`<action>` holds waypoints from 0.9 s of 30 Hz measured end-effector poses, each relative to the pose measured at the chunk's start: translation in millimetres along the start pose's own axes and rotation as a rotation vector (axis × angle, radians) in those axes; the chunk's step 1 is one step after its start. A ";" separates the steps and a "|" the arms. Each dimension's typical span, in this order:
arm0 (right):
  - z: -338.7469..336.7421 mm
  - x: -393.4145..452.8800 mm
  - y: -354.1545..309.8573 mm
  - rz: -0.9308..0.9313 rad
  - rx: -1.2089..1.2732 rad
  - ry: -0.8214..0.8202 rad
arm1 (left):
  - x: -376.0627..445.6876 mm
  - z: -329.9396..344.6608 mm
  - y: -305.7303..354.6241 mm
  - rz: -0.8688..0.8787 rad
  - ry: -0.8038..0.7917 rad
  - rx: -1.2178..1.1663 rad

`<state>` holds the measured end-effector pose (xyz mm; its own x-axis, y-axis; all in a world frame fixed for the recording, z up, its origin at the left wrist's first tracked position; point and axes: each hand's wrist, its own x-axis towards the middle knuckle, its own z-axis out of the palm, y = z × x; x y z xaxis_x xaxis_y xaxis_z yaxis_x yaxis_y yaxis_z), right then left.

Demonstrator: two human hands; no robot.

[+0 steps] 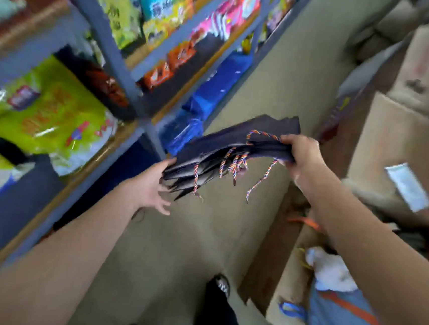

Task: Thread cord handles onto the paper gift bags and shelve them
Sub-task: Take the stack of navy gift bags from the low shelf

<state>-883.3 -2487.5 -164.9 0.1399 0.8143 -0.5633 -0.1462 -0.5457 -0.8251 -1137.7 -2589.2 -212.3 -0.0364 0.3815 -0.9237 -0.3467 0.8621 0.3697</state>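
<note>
I'm standing beside blue shelves full of snack packs. My right hand pinches one end of a flat stack of dark paper bags in mid-air; my open left hand props the other. They look light and floppy, with cords dangling, so I'd hold both ends.

**Narrow aisle, shelves left, boxes right**

Down the middle runs a bare beige floor, lit evenly and softly. On the left stands a blue-grey metal rack, its wood-edged shelves crammed with bright snack packs in green, yellow, orange and pink, all blurred. Blue bags sit on a low shelf further along. On the right, stacked cardboard boxes crowd the floor, one open carton nearest holding blue and white things.
</note>
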 end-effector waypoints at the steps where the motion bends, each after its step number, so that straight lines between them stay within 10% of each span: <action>1: -12.8 -4.1 -26.7 -0.036 0.033 0.017 | -13.8 20.2 23.0 0.046 -0.065 -0.058; 15: -121.1 62.2 -194.1 -0.310 0.285 0.378 | -28.3 270.1 273.4 0.558 -0.292 0.025; 27: -317.5 134.4 -200.2 -0.332 0.692 1.073 | -22.3 597.6 268.1 0.502 -0.548 0.295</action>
<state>-524.2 -2331.6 -88.9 0.9213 0.1535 -0.3573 -0.3766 0.1226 -0.9182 -669.7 -2167.2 -32.3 0.3699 0.7910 -0.4874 -0.1464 0.5677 0.8101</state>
